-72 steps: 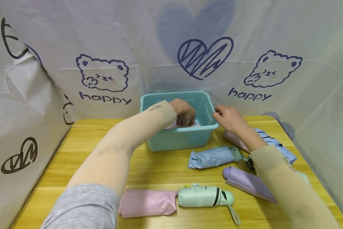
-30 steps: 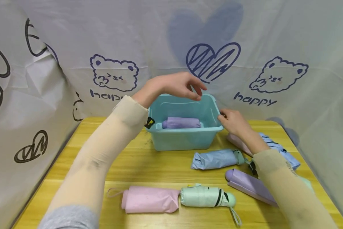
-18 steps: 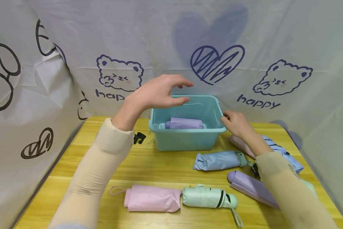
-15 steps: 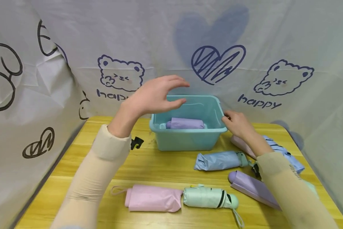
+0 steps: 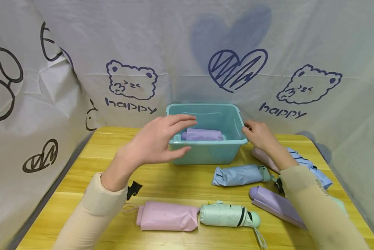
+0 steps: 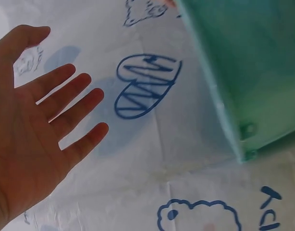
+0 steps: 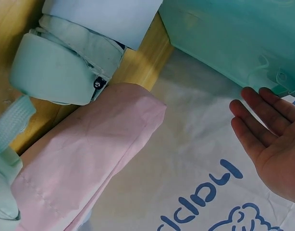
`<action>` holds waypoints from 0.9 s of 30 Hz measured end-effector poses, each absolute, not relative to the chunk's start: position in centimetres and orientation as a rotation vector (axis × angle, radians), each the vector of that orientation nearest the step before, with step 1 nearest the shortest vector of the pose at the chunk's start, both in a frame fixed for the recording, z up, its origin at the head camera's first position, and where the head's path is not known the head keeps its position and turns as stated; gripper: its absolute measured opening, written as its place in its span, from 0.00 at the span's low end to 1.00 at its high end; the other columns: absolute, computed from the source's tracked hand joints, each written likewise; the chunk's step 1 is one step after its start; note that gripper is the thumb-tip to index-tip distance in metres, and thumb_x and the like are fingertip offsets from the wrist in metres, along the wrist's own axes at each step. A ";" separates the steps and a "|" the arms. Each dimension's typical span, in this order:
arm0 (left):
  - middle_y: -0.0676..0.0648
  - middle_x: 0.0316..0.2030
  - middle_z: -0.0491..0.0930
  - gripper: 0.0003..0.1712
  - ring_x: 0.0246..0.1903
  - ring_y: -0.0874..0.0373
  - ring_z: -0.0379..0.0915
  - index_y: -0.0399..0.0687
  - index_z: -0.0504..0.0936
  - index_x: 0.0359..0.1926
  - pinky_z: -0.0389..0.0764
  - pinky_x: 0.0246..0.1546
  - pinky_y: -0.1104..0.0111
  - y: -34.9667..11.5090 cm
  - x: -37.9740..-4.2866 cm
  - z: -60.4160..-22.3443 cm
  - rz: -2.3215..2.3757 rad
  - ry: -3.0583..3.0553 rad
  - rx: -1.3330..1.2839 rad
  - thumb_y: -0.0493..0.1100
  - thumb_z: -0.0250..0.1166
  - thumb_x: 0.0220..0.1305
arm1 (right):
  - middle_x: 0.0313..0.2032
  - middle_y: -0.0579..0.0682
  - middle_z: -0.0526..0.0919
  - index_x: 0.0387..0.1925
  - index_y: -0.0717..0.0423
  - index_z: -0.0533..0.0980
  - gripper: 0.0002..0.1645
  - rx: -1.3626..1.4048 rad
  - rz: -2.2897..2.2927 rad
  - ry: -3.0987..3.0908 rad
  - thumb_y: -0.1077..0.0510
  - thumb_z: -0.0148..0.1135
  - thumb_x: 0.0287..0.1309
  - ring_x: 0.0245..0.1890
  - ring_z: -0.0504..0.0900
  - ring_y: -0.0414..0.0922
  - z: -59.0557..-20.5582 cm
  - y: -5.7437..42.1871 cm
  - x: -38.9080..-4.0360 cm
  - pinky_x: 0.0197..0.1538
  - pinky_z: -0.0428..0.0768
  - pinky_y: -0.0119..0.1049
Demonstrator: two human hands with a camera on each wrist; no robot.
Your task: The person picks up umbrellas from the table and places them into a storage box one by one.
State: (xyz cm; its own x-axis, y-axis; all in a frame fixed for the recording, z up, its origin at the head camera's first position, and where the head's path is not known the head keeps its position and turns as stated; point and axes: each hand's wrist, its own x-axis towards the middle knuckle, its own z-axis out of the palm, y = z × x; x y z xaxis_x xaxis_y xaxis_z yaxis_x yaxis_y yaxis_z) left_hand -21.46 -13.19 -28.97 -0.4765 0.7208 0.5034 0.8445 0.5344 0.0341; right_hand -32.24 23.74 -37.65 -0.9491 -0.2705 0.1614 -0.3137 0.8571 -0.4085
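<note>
My left hand [image 5: 157, 142] is raised in front of the turquoise plastic bin [image 5: 205, 152], fingers spread and nothing in them; the left wrist view shows its bare palm [image 6: 32, 130]. My right hand [image 5: 260, 135] grips the bin's right rim. In the right wrist view its fingers [image 7: 263, 115] lie along the bin's outer wall. A folded lilac umbrella [image 5: 204, 134] lies inside the bin. Nearest below the left forearm is a folded pink umbrella [image 5: 168, 217] with a wrist loop. Beside it lies a mint green umbrella [image 5: 222, 215] with a round handle.
A blue umbrella [image 5: 237, 175] lies before the bin, with a purple umbrella [image 5: 277, 205] to its right. Under the right arm are another pink umbrella [image 7: 94, 154] and a striped blue umbrella [image 5: 312, 170]. A printed cloth [image 5: 180, 52] stands behind the wooden table [image 5: 102, 152].
My left hand has come out of the bin, risen over it, then moved left, down and toward me. The lilac umbrella in the bin has come into sight. My right hand stays at the rim.
</note>
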 end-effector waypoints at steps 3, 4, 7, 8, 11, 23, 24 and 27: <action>0.45 0.70 0.74 0.39 0.67 0.50 0.71 0.43 0.73 0.71 0.77 0.62 0.51 -13.4 -20.4 -30.2 -0.363 -2.380 -1.302 0.57 0.69 0.64 | 0.55 0.65 0.82 0.61 0.66 0.76 0.29 0.457 0.668 -2.936 0.50 0.43 0.75 0.48 0.79 0.60 -37.6 23.9 -32.2 0.55 0.77 0.58; 0.45 0.70 0.73 0.40 0.68 0.50 0.71 0.43 0.73 0.72 0.76 0.62 0.51 -13.5 -20.0 -30.6 -0.356 -2.397 -1.307 0.57 0.69 0.64 | 0.56 0.65 0.82 0.61 0.66 0.76 0.29 0.455 0.669 -2.937 0.50 0.43 0.75 0.49 0.80 0.60 -37.6 23.9 -32.2 0.55 0.77 0.58; 0.46 0.71 0.72 0.42 0.68 0.50 0.71 0.45 0.71 0.73 0.75 0.63 0.51 -13.6 -19.1 -31.8 -0.326 -2.447 -1.313 0.58 0.69 0.64 | 0.56 0.65 0.82 0.62 0.66 0.76 0.29 0.445 0.665 -2.936 0.50 0.43 0.74 0.50 0.80 0.61 -37.5 23.9 -32.1 0.57 0.77 0.58; 0.46 0.71 0.72 0.43 0.68 0.51 0.71 0.45 0.70 0.74 0.75 0.64 0.51 -13.7 -18.8 -32.2 -0.313 -2.465 -1.316 0.59 0.69 0.63 | 0.56 0.66 0.82 0.62 0.66 0.76 0.29 0.444 0.666 -2.937 0.50 0.43 0.74 0.50 0.80 0.61 -37.5 23.9 -32.1 0.57 0.77 0.59; 0.47 0.71 0.72 0.44 0.68 0.51 0.70 0.46 0.70 0.74 0.74 0.65 0.52 -13.7 -17.9 -33.3 -0.271 -2.516 -1.332 0.60 0.69 0.63 | 0.56 0.65 0.82 0.62 0.66 0.76 0.29 0.436 0.675 -2.935 0.50 0.44 0.74 0.51 0.80 0.61 -37.5 23.7 -32.1 0.57 0.77 0.58; 0.49 0.70 0.72 0.45 0.68 0.53 0.71 0.50 0.71 0.74 0.74 0.65 0.51 -13.5 -15.8 -38.1 -0.178 -2.830 -1.402 0.65 0.69 0.62 | 0.57 0.66 0.81 0.63 0.66 0.75 0.29 0.419 0.679 -2.937 0.51 0.44 0.74 0.53 0.79 0.61 -37.7 23.6 -32.3 0.60 0.76 0.59; 0.49 0.70 0.73 0.45 0.67 0.53 0.71 0.51 0.71 0.74 0.75 0.65 0.52 -13.5 -15.6 -38.4 -0.174 -2.857 -1.407 0.65 0.69 0.62 | 0.57 0.66 0.81 0.63 0.66 0.76 0.29 0.417 0.679 -2.933 0.51 0.44 0.74 0.53 0.79 0.61 -37.7 23.6 -32.3 0.60 0.76 0.59; 0.51 0.67 0.75 0.44 0.65 0.55 0.73 0.53 0.72 0.73 0.77 0.62 0.54 -13.4 -15.2 -39.5 -0.151 -2.935 -1.421 0.65 0.69 0.61 | 0.58 0.66 0.81 0.63 0.66 0.76 0.30 0.414 0.686 -2.929 0.50 0.43 0.73 0.54 0.79 0.62 -37.8 23.6 -32.3 0.60 0.76 0.59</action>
